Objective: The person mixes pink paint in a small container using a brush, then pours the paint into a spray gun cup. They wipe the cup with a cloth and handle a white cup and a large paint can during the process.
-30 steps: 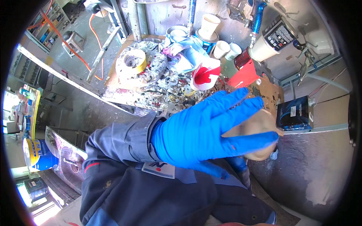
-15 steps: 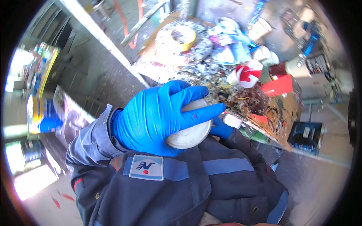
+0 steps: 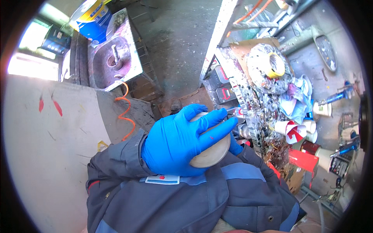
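Note:
My left hand (image 3: 171, 143), in a blue glove, reaches across the flat top of a round pale lid (image 3: 216, 152) in front of my chest. Its fingers lie spread over the lid and grip it from above, with a small red spot on one finger. Whatever is under the lid is hidden by the hand and my dark jacket. My right hand (image 3: 236, 146), also blue-gloved, shows only in part just beyond the lid's right edge. Its fingers are out of sight behind the lid.
On the right runs a paint-crusted bench (image 3: 248, 93) with a yellow tape roll (image 3: 275, 65), crumpled cloth (image 3: 294, 101) and a red-stained cup (image 3: 294, 132). Far left are a stained basin (image 3: 101, 64) and a blue-yellow bucket (image 3: 95, 25). An orange coiled hose (image 3: 125, 112) hangs nearby.
My view has swung to the left, so the bench sits further right and the basin and hose show. Both hands stay at the lid, the left with the same grip.

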`<action>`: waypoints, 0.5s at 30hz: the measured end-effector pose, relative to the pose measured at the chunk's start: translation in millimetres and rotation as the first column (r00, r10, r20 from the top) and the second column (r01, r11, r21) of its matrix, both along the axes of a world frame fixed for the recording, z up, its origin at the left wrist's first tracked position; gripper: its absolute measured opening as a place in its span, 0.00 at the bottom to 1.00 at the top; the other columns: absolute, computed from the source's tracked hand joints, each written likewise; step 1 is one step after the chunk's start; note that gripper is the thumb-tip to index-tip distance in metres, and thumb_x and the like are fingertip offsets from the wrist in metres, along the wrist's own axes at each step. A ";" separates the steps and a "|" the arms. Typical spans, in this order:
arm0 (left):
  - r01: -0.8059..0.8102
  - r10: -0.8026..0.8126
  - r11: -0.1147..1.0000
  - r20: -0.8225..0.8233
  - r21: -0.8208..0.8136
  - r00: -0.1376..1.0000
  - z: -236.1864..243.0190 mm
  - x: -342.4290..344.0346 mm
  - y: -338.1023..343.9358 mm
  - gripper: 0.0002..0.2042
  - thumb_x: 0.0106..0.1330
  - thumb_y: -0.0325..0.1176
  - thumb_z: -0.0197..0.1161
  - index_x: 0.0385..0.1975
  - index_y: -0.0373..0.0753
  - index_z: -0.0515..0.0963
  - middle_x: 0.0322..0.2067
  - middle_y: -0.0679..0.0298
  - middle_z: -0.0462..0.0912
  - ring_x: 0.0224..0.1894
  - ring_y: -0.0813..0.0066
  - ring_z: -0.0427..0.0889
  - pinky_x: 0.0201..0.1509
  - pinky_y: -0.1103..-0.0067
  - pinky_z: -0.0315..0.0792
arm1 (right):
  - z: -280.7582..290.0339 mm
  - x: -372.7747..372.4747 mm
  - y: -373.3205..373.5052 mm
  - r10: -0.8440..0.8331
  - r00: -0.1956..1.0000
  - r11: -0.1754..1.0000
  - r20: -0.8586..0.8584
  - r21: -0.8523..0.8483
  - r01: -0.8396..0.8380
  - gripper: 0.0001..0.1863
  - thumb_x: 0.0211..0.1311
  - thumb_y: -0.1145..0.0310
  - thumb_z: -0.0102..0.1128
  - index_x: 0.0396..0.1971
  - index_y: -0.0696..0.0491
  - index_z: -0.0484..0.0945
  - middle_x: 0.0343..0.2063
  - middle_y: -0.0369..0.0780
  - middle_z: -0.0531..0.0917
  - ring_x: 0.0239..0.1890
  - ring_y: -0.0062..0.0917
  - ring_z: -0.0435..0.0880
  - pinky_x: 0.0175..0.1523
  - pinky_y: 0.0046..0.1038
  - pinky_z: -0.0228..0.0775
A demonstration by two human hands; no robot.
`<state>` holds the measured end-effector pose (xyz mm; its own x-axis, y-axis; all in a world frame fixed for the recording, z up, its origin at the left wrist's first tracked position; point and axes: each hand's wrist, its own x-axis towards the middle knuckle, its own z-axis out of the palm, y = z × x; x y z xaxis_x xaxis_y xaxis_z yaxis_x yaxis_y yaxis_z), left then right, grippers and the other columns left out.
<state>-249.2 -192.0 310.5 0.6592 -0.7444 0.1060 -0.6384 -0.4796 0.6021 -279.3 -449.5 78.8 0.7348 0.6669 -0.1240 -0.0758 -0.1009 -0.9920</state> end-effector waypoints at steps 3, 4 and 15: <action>-0.057 0.057 0.998 0.040 -0.015 0.998 0.5 0.2 4.5 0.53 0.35 0.45 0.75 0.69 0.50 0.58 0.64 0.57 0.65 0.53 0.47 0.73 0.48 0.60 0.77 | 6.9 0.5 6.2 -0.012 0.965 0.991 -0.263 0.123 0.045 0.22 0.67 0.71 0.56 0.60 0.53 0.71 0.56 0.42 0.77 0.58 0.30 0.76 0.60 0.32 0.69; -0.034 0.031 0.998 0.047 0.053 0.998 0.6 2.7 5.1 0.52 0.36 0.46 0.75 0.69 0.50 0.58 0.65 0.57 0.64 0.53 0.47 0.73 0.48 0.60 0.77 | 15.4 1.3 6.4 -0.025 0.913 0.975 -0.407 0.193 0.113 0.22 0.68 0.71 0.55 0.61 0.53 0.70 0.57 0.41 0.76 0.59 0.30 0.75 0.61 0.32 0.69; 0.509 -0.459 0.828 0.236 -0.234 0.856 -0.9 86.5 -11.9 0.39 0.44 0.54 0.71 0.62 0.51 0.71 0.62 0.53 0.68 0.52 0.49 0.75 0.48 0.61 0.76 | 123.9 64.3 0.5 0.052 0.979 0.997 0.198 0.051 -0.063 0.58 0.33 0.61 0.83 0.67 0.53 0.57 0.65 0.46 0.63 0.67 0.37 0.63 0.69 0.37 0.58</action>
<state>-162.7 -203.9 309.6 0.1764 -0.8853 0.4303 -0.8439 0.0890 0.5291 -215.0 -448.9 202.7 0.7016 0.7103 0.0577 0.1249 -0.0429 -0.9912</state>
